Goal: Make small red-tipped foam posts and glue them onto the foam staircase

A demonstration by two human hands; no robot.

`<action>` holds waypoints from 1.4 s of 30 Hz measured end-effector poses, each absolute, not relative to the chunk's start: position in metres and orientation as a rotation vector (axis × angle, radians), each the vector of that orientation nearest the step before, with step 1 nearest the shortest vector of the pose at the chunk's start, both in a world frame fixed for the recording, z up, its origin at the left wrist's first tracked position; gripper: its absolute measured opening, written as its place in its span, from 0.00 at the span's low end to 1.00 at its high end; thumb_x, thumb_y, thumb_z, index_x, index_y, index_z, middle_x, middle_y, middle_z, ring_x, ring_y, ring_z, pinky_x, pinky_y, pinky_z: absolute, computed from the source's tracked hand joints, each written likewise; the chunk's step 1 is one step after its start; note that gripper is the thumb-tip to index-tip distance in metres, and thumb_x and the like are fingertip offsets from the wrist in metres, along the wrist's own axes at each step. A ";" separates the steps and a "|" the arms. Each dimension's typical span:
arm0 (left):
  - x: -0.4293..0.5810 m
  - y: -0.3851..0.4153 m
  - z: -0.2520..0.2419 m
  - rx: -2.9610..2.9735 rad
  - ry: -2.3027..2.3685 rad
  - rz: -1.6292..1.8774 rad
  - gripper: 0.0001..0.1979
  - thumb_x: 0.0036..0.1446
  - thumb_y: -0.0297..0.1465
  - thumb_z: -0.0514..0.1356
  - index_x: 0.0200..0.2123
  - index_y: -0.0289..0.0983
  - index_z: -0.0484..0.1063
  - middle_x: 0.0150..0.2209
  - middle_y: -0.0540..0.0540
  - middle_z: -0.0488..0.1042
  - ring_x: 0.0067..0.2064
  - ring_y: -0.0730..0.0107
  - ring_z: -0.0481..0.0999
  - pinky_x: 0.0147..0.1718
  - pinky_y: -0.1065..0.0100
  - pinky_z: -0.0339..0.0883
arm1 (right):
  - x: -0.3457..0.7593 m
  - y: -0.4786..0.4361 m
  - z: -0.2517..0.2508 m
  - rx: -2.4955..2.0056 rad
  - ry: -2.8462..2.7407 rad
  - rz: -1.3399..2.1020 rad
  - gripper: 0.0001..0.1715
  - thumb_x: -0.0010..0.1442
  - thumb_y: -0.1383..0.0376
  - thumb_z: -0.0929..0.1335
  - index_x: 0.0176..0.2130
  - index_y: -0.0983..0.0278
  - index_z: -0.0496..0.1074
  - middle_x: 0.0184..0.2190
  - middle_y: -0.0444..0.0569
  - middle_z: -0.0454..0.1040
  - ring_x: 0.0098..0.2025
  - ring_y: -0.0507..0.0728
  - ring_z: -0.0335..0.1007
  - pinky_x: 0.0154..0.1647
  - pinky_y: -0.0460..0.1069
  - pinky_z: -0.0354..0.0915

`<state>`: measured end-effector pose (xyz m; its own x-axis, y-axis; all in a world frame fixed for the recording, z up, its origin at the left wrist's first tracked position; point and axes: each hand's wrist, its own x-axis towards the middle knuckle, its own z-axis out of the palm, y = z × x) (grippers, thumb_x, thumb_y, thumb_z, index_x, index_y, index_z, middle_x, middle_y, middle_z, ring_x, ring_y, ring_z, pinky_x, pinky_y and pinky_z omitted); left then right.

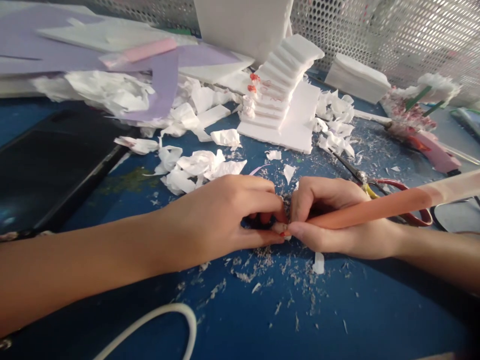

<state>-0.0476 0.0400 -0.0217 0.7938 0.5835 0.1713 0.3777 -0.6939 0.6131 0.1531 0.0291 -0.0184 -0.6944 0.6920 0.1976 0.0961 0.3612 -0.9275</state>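
- Orange rod (375, 206): head view, centre-right, held low over blue table (375, 315). Long axis near level, rising slightly toward right edge. Near end pointing left at the meeting fingertips; far end paler, running out of frame.
- Right hand (330, 220): closed around near end of orange rod, fingers folded over it.
- Left hand (225, 215): fingers curled shut, tips pinched on small pale piece (279, 228) at the rod's near end. Piece mostly hidden by fingers.
- Scissors (393, 190): red-handled, flat on table just behind right hand, partly covered by the rod.
- White shavings (258, 272): strewn around both hands.
- Crumpled paper scraps (198, 167): behind left hand.
- Stepped foam model (281, 95): further back, centre.
- Black tablet (48, 165): left, well apart.
- White cable (168, 315): bottom edge, near left forearm.
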 end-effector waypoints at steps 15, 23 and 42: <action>-0.050 0.043 -0.019 2.394 0.670 0.354 0.06 0.56 0.34 0.57 0.32 0.40 0.73 0.29 0.51 0.68 0.29 0.75 0.67 0.27 0.74 0.59 | 0.156 0.029 -0.019 -0.743 -2.087 1.292 0.12 0.50 0.76 0.66 0.24 0.65 0.59 0.23 0.40 0.63 0.25 0.46 0.62 0.22 0.42 0.58; -0.047 0.045 -0.017 2.327 0.707 0.338 0.04 0.54 0.33 0.59 0.28 0.40 0.70 0.26 0.53 0.67 0.27 0.77 0.65 0.25 0.75 0.58 | 0.156 0.027 -0.019 -0.745 -2.059 1.286 0.12 0.51 0.75 0.67 0.23 0.65 0.59 0.20 0.39 0.60 0.22 0.44 0.54 0.19 0.42 0.53; -0.048 0.043 -0.017 2.306 0.732 0.359 0.05 0.54 0.35 0.59 0.28 0.41 0.73 0.26 0.53 0.69 0.26 0.76 0.65 0.26 0.75 0.58 | 0.155 0.027 -0.022 -0.722 -2.018 1.324 0.12 0.52 0.75 0.66 0.25 0.65 0.58 0.21 0.39 0.60 0.22 0.44 0.54 0.21 0.43 0.53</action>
<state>-0.0481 0.0426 -0.0169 0.8036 0.5928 0.0524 0.4048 -0.6090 0.6821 0.1553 0.0268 -0.0220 -0.6640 0.7223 0.1934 0.1101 0.3502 -0.9302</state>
